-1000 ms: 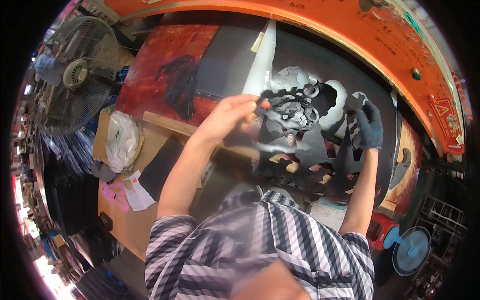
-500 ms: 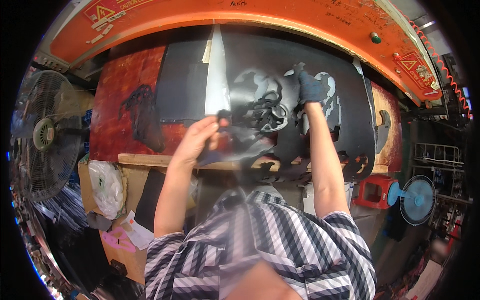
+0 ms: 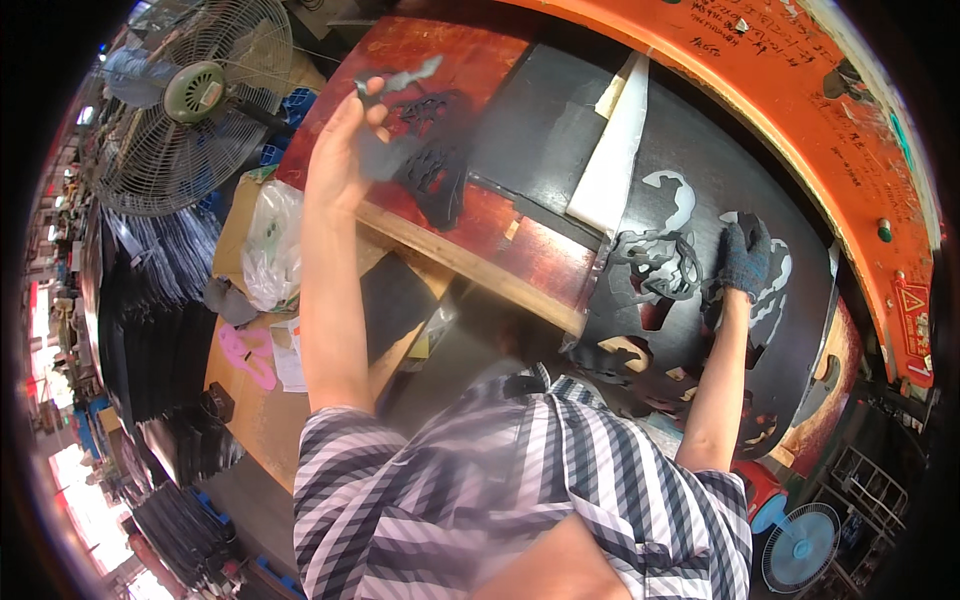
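Note:
My left hand (image 3: pixel 345 140), bare and raised over the red board (image 3: pixel 440 40) at the left, pinches a thin, wavy-edged dark cut piece (image 3: pixel 412 76) between thumb and fingers. Beneath it lies a pile of similar dark cut pieces (image 3: pixel 435 165). On the right, my right hand (image 3: pixel 745 262) wears a dark knitted glove and rests on a black sheet (image 3: pixel 690 150), fingers stretched out beside curved cutouts. Near its wrist sits a black outline-shaped cutting die (image 3: pixel 660 265) on the sheet. Several openings pierce the sheet's near part, which hangs over the table edge.
The orange machine beam (image 3: pixel 790 75) spans the far side. A white strip (image 3: pixel 608 165) lies between black panels. A large fan (image 3: pixel 195 95) stands at left, a blue fan (image 3: pixel 803 548) at lower right. A clear plastic bag (image 3: pixel 272 245) and pink piece (image 3: pixel 246 352) are on the left.
My left hand has moved left from beside the die to above the pile, carrying the dark piece. The view has turned left. My gloved right hand stays on the black sheet.

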